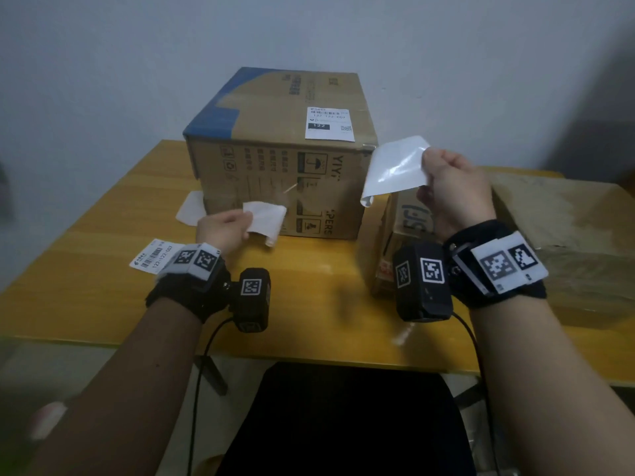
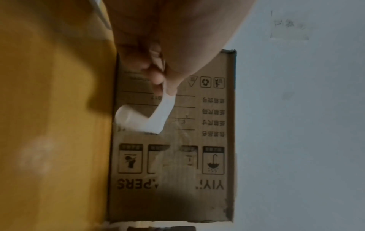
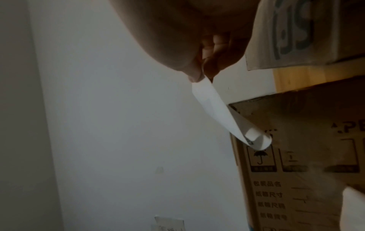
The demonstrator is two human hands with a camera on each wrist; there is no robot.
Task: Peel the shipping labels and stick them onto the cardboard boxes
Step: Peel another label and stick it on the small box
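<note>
A large cardboard box (image 1: 275, 173) stands on the yellow table (image 1: 103, 269), with a printed shipping label (image 1: 330, 123) stuck on its top. My right hand (image 1: 425, 173) is raised beside the box's right corner and pinches a glossy white sheet (image 1: 395, 170). The right wrist view shows print on the curled end of that sheet (image 3: 254, 139). My left hand (image 1: 245, 224) pinches a plain matte white sheet (image 1: 267, 218) low in front of the box. That sheet (image 2: 154, 118) hangs curled against the box front (image 2: 187, 156) in the left wrist view.
A printed label (image 1: 154, 257) lies on the table by my left wrist. Another white sheet (image 1: 190, 211) lies at the box's left foot. A smaller box with teal lettering (image 1: 409, 218) stands behind my right wrist, and another cardboard box (image 1: 567, 242) sits at the far right.
</note>
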